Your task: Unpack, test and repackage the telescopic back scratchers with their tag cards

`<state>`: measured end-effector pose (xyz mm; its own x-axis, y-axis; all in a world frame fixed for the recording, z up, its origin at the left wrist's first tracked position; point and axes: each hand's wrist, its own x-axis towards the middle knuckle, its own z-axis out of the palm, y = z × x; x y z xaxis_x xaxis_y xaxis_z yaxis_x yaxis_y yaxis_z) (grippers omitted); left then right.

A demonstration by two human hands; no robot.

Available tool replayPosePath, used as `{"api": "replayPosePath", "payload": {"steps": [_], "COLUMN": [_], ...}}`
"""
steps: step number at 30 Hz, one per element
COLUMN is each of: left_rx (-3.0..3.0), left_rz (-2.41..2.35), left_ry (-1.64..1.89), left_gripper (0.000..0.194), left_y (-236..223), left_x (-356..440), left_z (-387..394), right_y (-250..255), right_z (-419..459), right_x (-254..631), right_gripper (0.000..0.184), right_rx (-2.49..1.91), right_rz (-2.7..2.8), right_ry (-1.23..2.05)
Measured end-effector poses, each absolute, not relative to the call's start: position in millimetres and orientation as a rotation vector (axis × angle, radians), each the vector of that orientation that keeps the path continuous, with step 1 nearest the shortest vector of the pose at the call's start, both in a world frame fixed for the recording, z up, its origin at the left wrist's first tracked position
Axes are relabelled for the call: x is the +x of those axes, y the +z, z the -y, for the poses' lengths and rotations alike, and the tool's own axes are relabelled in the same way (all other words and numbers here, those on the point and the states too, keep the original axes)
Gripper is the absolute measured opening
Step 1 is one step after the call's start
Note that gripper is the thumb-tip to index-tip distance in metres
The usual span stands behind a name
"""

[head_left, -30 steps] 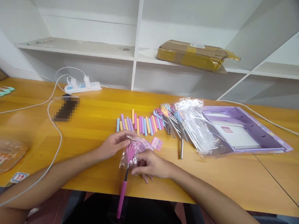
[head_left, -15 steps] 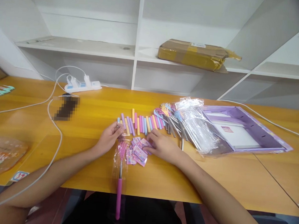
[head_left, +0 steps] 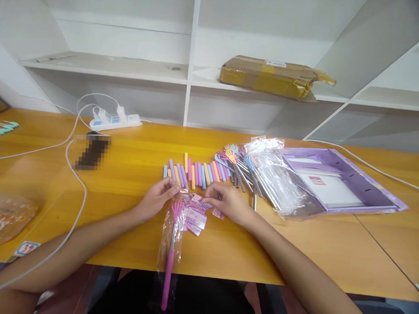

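My left hand (head_left: pixel 158 196) pinches the top of a clear plastic bag (head_left: pixel 162 253). Inside the bag lies a pink back scratcher (head_left: pixel 168 276), its claw end up near my fingers and its handle hanging past the table edge. My right hand (head_left: pixel 228 202) has its thumb and fingers together on a small printed card at the right of a pile of pink-purple cards (head_left: pixel 195 218); its fingers partly hide that card. Just beyond both hands is a row of pastel handle sleeves (head_left: pixel 195 174) in purple, yellow, pink and blue.
Metal-rod back scratchers (head_left: pixel 242 170) with coloured claws lie to the right, beside a stack of clear bags (head_left: pixel 278 179). Farther right sits an open purple box (head_left: pixel 379 194). A power strip (head_left: pixel 116 122) with white cables (head_left: pixel 83 192) is at left. A taped carton (head_left: pixel 266 76) rests on the shelf.
My left hand has moved slightly right and nearer with the bag, bringing its top closer to my right hand. Some cards have shifted; one now lies under my right hand.
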<state>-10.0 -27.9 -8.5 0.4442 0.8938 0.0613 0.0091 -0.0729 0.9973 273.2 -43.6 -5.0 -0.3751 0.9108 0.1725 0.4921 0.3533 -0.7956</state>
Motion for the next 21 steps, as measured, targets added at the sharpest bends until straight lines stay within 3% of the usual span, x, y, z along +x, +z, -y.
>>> {"api": "replayPosePath", "payload": {"steps": [9, 16, 21], "left_rx": [1.627, 1.771, 1.758], "left_rz": [-0.834, -0.791, -0.791], "left_ry": [0.779, 0.732, 0.739], "left_gripper": [0.038, 0.031, 0.031], "left_y": [-9, -6, -7], "left_x": [-8, -4, -5], "left_z": [31, 36, 38], "right_y": [0, -1, 0], "right_z": [57, 75, 78], "right_x": [260, 240, 239], "right_gripper": [0.035, 0.004, 0.013], "right_rx": [-0.89, -0.736, -0.744], "right_rz": [1.747, 1.869, 1.85], "right_ry": [0.892, 0.478, 0.296]}}
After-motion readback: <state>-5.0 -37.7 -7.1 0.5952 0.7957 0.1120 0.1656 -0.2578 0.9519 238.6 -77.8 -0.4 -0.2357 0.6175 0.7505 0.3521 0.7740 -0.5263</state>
